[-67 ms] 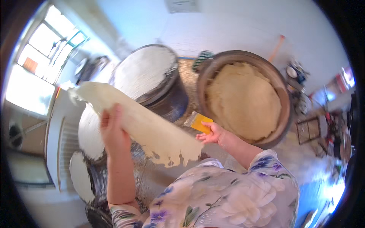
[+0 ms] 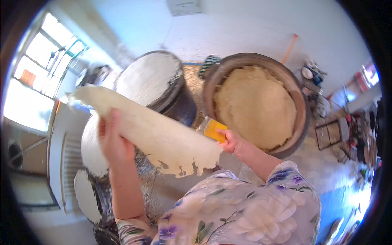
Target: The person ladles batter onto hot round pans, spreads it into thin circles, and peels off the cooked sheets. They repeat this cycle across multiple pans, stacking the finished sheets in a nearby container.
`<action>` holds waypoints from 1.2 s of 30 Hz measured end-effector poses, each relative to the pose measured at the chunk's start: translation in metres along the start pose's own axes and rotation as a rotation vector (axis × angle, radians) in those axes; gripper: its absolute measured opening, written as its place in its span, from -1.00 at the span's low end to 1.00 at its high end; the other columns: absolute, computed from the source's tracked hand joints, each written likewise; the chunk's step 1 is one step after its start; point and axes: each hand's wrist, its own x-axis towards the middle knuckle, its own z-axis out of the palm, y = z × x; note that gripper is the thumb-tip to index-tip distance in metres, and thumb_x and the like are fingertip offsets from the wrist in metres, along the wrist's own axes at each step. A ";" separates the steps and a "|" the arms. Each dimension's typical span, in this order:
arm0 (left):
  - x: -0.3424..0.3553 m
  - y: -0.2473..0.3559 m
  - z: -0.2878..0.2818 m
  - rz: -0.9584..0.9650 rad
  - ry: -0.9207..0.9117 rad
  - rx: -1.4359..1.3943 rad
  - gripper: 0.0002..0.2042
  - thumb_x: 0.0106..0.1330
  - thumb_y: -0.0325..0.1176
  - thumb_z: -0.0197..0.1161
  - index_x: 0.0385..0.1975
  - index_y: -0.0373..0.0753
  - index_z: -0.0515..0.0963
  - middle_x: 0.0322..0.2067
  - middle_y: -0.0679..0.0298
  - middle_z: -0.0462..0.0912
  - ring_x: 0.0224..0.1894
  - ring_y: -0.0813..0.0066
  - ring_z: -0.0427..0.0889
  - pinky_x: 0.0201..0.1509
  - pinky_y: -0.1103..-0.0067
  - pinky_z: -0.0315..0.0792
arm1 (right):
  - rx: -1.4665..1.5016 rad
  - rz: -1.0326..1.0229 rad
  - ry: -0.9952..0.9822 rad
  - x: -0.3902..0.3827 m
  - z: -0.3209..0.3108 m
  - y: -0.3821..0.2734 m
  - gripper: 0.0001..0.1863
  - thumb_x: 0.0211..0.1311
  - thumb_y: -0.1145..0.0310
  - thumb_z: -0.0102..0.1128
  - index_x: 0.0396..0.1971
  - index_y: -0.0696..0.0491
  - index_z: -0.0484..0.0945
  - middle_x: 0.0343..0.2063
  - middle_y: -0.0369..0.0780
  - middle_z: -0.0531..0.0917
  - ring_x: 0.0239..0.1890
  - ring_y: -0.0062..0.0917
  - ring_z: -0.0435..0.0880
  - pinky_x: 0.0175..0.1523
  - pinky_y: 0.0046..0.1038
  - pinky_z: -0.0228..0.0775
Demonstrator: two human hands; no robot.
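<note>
My left hand [image 2: 116, 143] grips a long, pale, thin sheet [image 2: 167, 139] with ragged ends and torn lower edge, held slanting from upper left to lower right. My right hand [image 2: 228, 141] holds a yellow scraper [image 2: 216, 130] with a pale, crusted blade, beside the sheet's right end; whether those fingers also hold the sheet is unclear. Behind the sheet stands a dark drum [image 2: 183, 110] with a white, crusted round top [image 2: 143, 77]. To the right of it, a large brown round vessel [image 2: 300, 102] holds layered beige sheets [image 2: 255, 104].
More white-topped drums [image 2: 94, 147] stand at the left, near a radiator [image 2: 71, 163] and a bright window [image 2: 43, 49]. A checked cloth [image 2: 209, 65] lies behind the vessel. A metal-framed chair [image 2: 330, 134] and clutter stand at the right, a white wall [image 2: 245, 24] behind.
My left hand and the sheet sit slightly farther left in the picture. My right fingers have moved behind the sheet's right end. The view has shifted a little.
</note>
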 end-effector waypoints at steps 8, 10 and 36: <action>0.000 -0.041 0.093 -0.206 -0.206 -0.071 -0.62 0.22 -0.31 0.10 0.00 -0.29 0.28 -0.10 0.19 0.44 -0.06 0.36 0.44 -0.02 0.44 0.40 | 0.173 -0.888 -0.150 -0.172 -0.075 -0.101 -0.69 0.06 0.32 0.15 -0.16 0.04 0.43 -0.19 -0.26 0.54 -0.11 -0.51 0.48 -0.07 -0.44 0.32; 0.000 -0.094 0.096 -0.395 -0.145 0.004 -0.59 0.20 -0.24 0.11 0.01 -0.27 0.29 -0.08 0.19 0.43 -0.01 0.33 0.40 0.05 0.37 0.33 | 0.085 -1.069 0.103 -0.214 -0.099 -0.107 -0.70 0.04 0.35 0.16 -0.17 0.01 0.43 -0.21 -0.31 0.54 -0.13 -0.56 0.48 -0.20 -0.48 0.32; -0.185 -0.169 -0.231 -1.094 0.285 0.207 -0.77 0.20 -0.26 0.13 -0.21 -0.23 0.44 -0.31 0.29 0.51 -0.23 0.46 0.52 -0.19 0.50 0.45 | -0.495 -0.783 0.202 0.035 -0.105 -0.084 -0.63 0.02 0.36 0.16 -0.15 0.15 0.41 -0.28 -0.19 0.54 -0.26 -0.46 0.53 -0.18 -0.47 0.38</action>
